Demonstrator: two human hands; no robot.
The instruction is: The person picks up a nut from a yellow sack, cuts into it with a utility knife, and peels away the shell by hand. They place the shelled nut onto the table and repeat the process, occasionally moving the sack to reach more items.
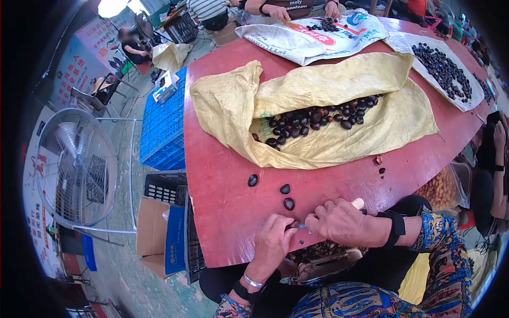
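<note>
We hold our two hands together at the near edge of the red-brown wooden desk [222, 212], just above our lap. Our right hand [339, 221] is closed around a small knife with a pale wooden handle [358, 203], its short blade pointing left. Our left hand [273, 241] pinches a small dark nut against the blade; the nut is almost hidden by the fingers, so we cannot say how far it is cut. Working at the rim seems meant to let the shells drop into the tray of dark peelings [323, 254] on our lap.

Three loose dark glossy nuts [286, 196] lie just beyond our hands, within easy reach. Farther back, a crumpled yellow woven sack [328, 143] is folded open so it cradles a heap of dark brown nuts [318, 117] and stops them rolling off.

At the far end a white printed sack [297, 42] carries red lettering too warped to read, and above it another person's dark shirt shows "moly" and what looks like "happiness". A large metal floor fan [74, 169] and blue plastic crates [161, 127] stand to the left. Posters behind bear red Chinese characters we cannot make out.
</note>
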